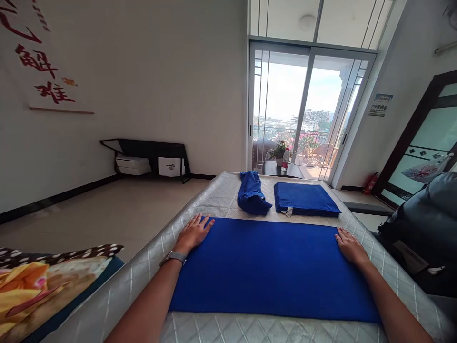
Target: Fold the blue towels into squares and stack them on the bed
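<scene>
A blue cloth [274, 269], like a towel, lies flat as a wide rectangle on the quilted mattress [221, 190]. My left hand [194, 233] rests flat on its far left corner, fingers stretched out. On the far right corner lies my right hand [352, 245], also flat with its fingers extended. Neither hand grips anything. Beyond the cloth sits a neat stack of folded blue cloths [305, 197] with a white tag at its near edge. Left of that stack is a crumpled blue cloth [253, 193].
Past the mattress, a small dark table [273, 169] bears a plant and a bottle [285, 159] before sliding glass doors. A black rack [152, 152] stands by the wall. Patterned bedding [46, 290] lies at left; a dark padded jacket [428, 224] is at right.
</scene>
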Action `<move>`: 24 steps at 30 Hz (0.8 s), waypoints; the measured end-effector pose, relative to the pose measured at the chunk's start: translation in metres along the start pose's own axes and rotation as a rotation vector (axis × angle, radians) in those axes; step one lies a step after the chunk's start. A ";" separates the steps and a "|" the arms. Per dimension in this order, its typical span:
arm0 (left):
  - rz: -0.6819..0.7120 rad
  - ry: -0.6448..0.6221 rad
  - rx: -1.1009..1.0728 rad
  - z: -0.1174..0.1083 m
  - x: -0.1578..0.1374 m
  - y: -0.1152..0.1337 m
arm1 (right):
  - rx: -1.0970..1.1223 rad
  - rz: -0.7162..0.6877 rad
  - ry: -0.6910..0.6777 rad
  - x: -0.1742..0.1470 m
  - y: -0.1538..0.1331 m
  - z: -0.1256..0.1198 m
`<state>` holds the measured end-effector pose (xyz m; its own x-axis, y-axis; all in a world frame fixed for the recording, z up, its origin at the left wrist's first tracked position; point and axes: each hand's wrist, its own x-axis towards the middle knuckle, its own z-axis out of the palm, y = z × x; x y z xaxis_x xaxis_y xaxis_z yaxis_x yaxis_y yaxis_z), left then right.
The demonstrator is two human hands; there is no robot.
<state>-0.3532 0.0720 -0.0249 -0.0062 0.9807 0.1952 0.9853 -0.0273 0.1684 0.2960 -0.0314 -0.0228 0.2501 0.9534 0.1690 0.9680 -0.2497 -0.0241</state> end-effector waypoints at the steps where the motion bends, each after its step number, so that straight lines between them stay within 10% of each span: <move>1: 0.001 -0.002 -0.003 -0.001 0.000 0.001 | -0.006 -0.002 -0.005 -0.001 -0.001 -0.001; 9: 0.000 0.010 0.000 -0.006 -0.006 0.008 | -0.243 -0.013 0.098 -0.011 -0.031 -0.034; 16: 0.049 0.098 -0.004 -0.020 -0.011 0.018 | -0.069 -0.236 0.113 -0.039 -0.137 -0.060; 24: 0.551 0.085 -0.182 -0.008 -0.043 0.175 | 0.202 -0.416 -0.126 -0.056 -0.243 -0.057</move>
<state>-0.1816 0.0234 0.0042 0.4779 0.7935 0.3769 0.8018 -0.5693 0.1818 0.0453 -0.0336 0.0301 -0.1709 0.9817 0.0843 0.9678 0.1833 -0.1724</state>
